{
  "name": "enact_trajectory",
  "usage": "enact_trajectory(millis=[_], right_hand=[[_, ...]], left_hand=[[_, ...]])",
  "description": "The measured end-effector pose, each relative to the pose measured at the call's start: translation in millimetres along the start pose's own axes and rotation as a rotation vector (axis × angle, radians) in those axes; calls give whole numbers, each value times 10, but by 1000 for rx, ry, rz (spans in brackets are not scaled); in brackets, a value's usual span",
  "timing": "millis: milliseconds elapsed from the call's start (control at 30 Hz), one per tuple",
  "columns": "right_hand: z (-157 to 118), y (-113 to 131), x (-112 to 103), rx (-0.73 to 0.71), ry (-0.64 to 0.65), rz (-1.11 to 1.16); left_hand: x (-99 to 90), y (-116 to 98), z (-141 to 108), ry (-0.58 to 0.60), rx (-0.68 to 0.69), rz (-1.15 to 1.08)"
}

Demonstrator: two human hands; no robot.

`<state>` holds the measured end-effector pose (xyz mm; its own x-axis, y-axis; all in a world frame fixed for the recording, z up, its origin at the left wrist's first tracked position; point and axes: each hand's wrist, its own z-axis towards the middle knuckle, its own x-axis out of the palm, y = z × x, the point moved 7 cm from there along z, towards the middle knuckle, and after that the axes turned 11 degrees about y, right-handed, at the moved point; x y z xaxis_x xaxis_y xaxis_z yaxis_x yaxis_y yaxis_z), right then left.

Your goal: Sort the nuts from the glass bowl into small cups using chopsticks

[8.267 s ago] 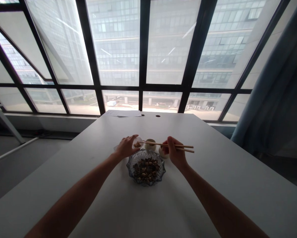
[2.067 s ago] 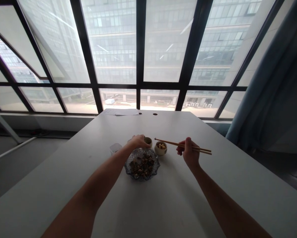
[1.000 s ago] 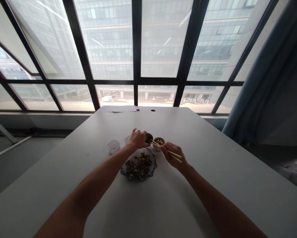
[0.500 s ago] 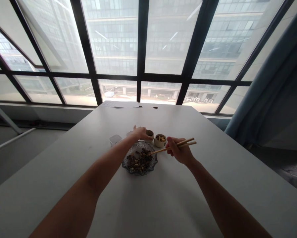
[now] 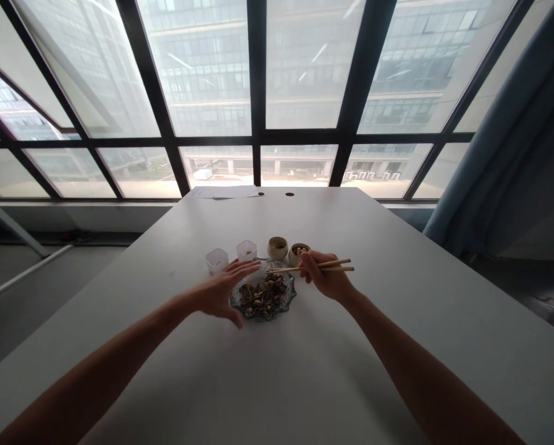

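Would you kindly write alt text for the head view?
A person's right hand holds chopsticks over a scalloped glass bowl of brown pieces, the left hand spread open beside it. Two clear cups and two round pots stand behind on a white table.

There are two chopsticks [image 5: 335, 262], two cups [image 5: 217, 259], two pots [image 5: 277, 248], one bowl [image 5: 288, 303]

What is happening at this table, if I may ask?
A person's right hand holds chopsticks, their tips over the far part of a glass bowl of brown pieces. The left hand is open at the bowl's left side; whether it touches is unclear. Two clear cups and two round pots stand beyond the bowl.
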<state>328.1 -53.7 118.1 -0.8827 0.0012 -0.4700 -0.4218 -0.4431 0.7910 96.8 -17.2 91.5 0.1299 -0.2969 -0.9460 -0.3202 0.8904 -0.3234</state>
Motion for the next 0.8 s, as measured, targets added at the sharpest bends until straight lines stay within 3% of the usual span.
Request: enact_trajectory(millis=[100, 200, 300, 400, 467, 600, 700, 800], right_hand=[[2, 32, -63, 38, 4, -38], [10, 7, -12, 74, 72, -18], [20, -20, 3, 87, 76, 27], [37, -8, -96, 103, 11, 43], [52, 24, -194, 118, -24, 33], [83, 152, -373, 93, -41, -58], [99, 248, -391, 47, 36, -153], [99, 287, -326, 20, 131, -237]], left_hand=[[225, -63, -134, -34, -13, 47], [350, -93, -45, -93, -52, 68], [359, -142, 67, -123, -74, 66], [251, -150, 96, -156, -46, 75], [99, -37, 54, -246, -72, 93], [-175, 443, -154, -513, -304, 128], [-158, 710, -300, -611, -395, 149], [-54, 826, -407, -680, -417, 151]])
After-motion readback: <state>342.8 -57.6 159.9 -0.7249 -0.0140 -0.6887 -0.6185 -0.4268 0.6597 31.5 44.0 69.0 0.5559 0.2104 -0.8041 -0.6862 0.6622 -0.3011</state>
